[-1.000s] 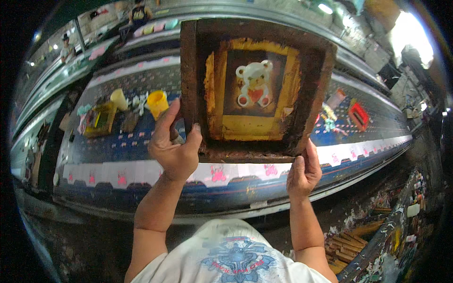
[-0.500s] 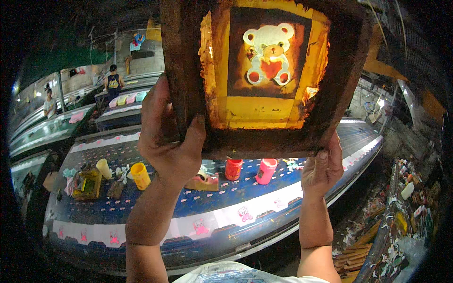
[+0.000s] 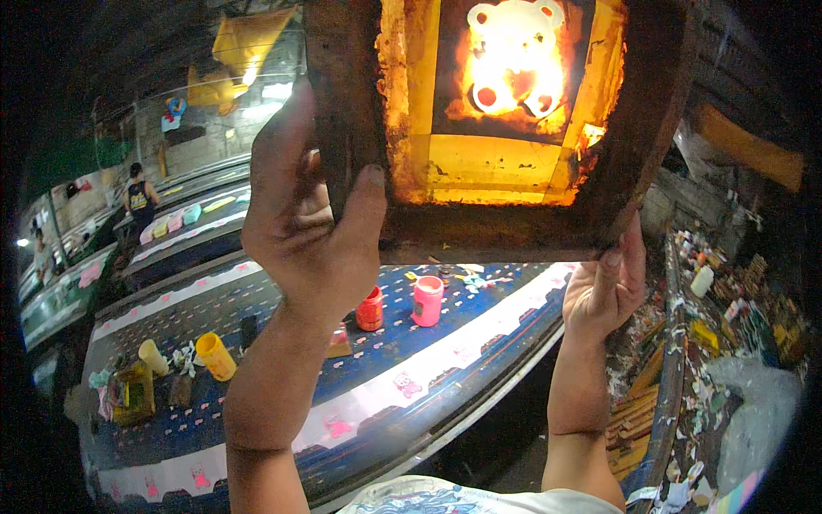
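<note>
A framed printing screen [image 3: 497, 167] with a dark, worn frame is held up in front of me. Light glows through its amber mesh, and a bear shape stands out brightly in the middle. My left hand [image 3: 317, 214] grips the frame's left side, thumb on the near face and fingers behind. At the lower right corner, my right hand [image 3: 608, 287] pinches the frame between thumb and fingers. The top of the screen runs out of view. Below lies a long blue printing table [image 3: 342, 377] with a strip of white pieces [image 3: 407, 385] bearing pink bears.
On the table stand a pink jar [image 3: 428, 301], a red jar [image 3: 370, 310], a yellow cup [image 3: 216, 355] and a pale cup [image 3: 154, 358] beside a small yellow screen [image 3: 134, 394]. Cluttered scraps and bottles [image 3: 702, 283] lie at right. A person [image 3: 139, 199] stands among tables at far left.
The screen has moved up and slightly right with both hands on it. Its bear shape glows much brighter. My view has turned, so the table and jars appear further left.
</note>
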Demonstrator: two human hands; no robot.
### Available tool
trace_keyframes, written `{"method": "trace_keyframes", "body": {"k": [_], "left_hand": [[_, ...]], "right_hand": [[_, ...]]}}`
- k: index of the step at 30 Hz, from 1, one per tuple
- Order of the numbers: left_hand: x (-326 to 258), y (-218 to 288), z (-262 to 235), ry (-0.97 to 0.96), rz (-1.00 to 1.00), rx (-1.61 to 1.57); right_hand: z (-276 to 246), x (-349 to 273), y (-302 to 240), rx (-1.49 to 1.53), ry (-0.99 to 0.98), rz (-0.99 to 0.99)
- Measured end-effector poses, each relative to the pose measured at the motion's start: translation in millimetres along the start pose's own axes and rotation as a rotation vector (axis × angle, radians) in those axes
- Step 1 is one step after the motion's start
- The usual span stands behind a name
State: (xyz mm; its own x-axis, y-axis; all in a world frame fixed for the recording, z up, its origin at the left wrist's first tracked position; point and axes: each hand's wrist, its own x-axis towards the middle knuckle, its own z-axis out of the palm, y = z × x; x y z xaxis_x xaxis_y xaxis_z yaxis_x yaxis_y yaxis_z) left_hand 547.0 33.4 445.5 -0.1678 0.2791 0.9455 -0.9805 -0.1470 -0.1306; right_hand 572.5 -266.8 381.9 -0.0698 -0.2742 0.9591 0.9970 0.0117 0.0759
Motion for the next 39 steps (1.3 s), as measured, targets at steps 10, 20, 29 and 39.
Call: {"method": "trace_keyframes", "body": {"k": [10, 20, 29, 39], "left_hand": [[-6.8, 7.5, 39.4, 0.036, -0.074, -0.162], [-20.7, 12.1, 39.9, -0.004, -0.136, -0.123], [-22.2, 5.5, 33.3, -0.013, -0.073, -0.119], [-27.3, 1.9, 33.7, -0.025, -0.18, -0.133]], "right_hand": [[-33.5, 16.9, -42.2, -0.07, -0.008, 0.026], [-39.7, 9.7, -62.7, -0.172, -0.054, 0.04], [-48.2, 3.5, -55.6, -0.227, -0.05, 0.023], [-49.8, -1.0, -49.1, -0.167, -0.031, 0.135]]}}
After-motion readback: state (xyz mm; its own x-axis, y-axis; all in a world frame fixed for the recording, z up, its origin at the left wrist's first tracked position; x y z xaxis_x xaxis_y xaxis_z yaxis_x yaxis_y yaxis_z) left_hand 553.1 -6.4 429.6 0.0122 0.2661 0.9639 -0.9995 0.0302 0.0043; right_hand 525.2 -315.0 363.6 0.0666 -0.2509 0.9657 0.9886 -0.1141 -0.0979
